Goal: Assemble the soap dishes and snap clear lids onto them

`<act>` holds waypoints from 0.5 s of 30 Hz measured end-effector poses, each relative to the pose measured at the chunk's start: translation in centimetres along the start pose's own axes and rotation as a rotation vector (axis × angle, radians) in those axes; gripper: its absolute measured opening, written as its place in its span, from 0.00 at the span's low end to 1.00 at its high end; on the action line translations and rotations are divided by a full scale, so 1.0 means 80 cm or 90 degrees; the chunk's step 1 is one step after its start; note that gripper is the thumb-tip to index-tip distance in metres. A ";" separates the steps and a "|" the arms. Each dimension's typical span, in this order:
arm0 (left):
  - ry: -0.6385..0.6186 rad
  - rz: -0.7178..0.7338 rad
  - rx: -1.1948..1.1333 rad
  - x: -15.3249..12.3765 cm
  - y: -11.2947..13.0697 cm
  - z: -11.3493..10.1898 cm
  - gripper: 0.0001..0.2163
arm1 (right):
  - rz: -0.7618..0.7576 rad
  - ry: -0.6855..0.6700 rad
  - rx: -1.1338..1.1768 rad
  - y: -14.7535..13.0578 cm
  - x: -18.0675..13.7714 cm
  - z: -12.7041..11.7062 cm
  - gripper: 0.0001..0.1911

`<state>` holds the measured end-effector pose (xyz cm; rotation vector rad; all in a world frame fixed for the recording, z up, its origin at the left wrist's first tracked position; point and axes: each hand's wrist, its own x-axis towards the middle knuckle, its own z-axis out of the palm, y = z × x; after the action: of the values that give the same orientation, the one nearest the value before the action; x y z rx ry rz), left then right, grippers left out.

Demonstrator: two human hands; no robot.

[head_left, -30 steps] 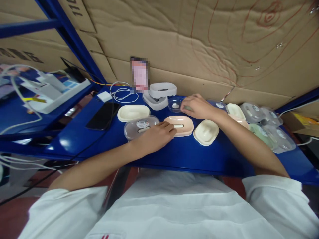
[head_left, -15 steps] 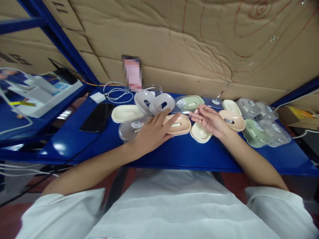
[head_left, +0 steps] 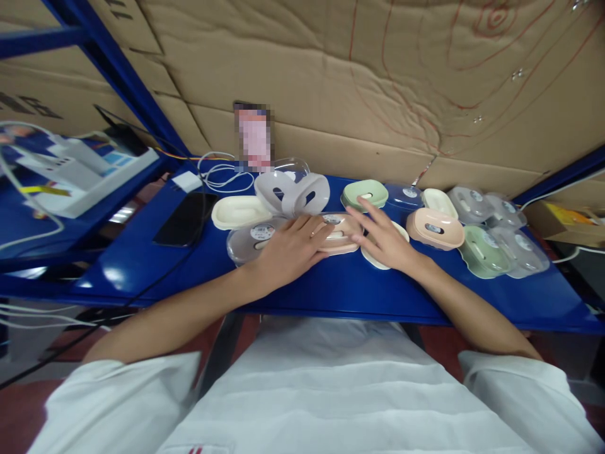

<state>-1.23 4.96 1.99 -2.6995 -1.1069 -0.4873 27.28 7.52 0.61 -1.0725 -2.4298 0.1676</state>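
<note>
My left hand (head_left: 290,252) lies over the left end of a peach soap dish (head_left: 347,247), fingers together across its top and thumb along the front. A clear lid (head_left: 333,219) with a round sticker covers this dish. Beside its right end, my right hand (head_left: 382,238) has its fingers spread; whether the fingertips touch the lid I cannot tell. Under that hand a cream soap dish (head_left: 401,231) is partly hidden. Behind stands a green soap dish (head_left: 365,192) without a clear cover. A grey lidded soap dish (head_left: 248,243) sits left of my left hand.
Two grey soap dish parts (head_left: 307,194) lean together behind. Another peach soap dish (head_left: 435,229) and several lidded ones (head_left: 486,252) stand right. A black phone (head_left: 184,219), white charger (head_left: 188,182) and cable lie left on the blue table (head_left: 302,296). Cardboard (head_left: 302,82) walls the back.
The clear lid has moved from over the green soap dish onto the peach one in front. My right hand has turned palm down and moved slightly left; my left hand's fingers have drawn together.
</note>
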 end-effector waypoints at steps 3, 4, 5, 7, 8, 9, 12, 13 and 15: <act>-0.011 0.008 0.006 0.000 -0.001 0.000 0.18 | -0.089 -0.085 0.017 -0.001 -0.002 0.008 0.36; -0.014 0.014 0.006 0.000 -0.001 0.000 0.17 | -0.097 -0.090 0.019 -0.001 -0.002 0.010 0.37; -0.015 0.023 0.007 0.000 -0.001 0.000 0.17 | -0.098 -0.086 0.019 -0.001 -0.002 0.012 0.37; -0.008 0.042 0.014 0.001 -0.002 0.000 0.16 | -0.100 -0.071 0.015 -0.002 -0.003 0.015 0.37; -0.003 0.048 0.019 0.001 -0.002 0.000 0.16 | -0.104 -0.064 0.011 -0.002 -0.004 0.015 0.37; 0.001 0.053 0.025 0.001 -0.003 0.001 0.15 | -0.108 -0.056 0.005 -0.002 -0.004 0.016 0.37; 0.014 0.057 0.032 0.001 -0.004 0.003 0.16 | -0.127 -0.035 -0.027 0.000 -0.005 0.017 0.39; 0.018 0.058 0.033 0.001 -0.004 0.003 0.17 | -0.135 -0.030 -0.043 0.001 -0.006 0.018 0.40; 0.026 0.059 0.034 0.001 -0.004 0.003 0.17 | -0.152 -0.028 -0.075 0.004 -0.005 0.018 0.42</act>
<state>-1.36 5.32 1.77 -2.6676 -0.9656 -0.4892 27.08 7.56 -0.89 -0.8239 -2.6105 -0.0308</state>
